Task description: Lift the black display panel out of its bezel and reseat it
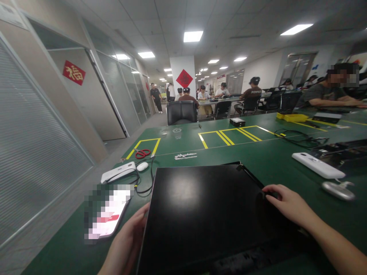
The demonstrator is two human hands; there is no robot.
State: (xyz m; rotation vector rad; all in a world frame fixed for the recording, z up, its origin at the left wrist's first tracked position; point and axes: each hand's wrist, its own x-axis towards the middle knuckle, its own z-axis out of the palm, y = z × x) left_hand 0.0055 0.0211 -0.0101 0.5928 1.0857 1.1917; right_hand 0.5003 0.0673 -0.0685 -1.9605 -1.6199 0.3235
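Observation:
A flat black screen panel [197, 214] fills the lower middle of the view, glossy, with a ceiling light mirrored on it. Along its far right side shows a thin dark frame [250, 176], parted slightly from the panel at the corner. My left hand [129, 240] holds the panel's left edge, its fingertips partly hidden behind it. At the right edge, my right hand [286, 202] is closed, thumb and fingers pinching the border. Whether it grips the panel, the frame or both is hard to see.
On the green table [69, 252], a lit phone [110, 217], a white power bank [119, 172], a white earbud case [142, 166] and red-handled scissors [142, 153] lie left. A plastic cup [177, 133] stands beyond. Rightward are another white power bank [318, 165] and black cables [304, 139].

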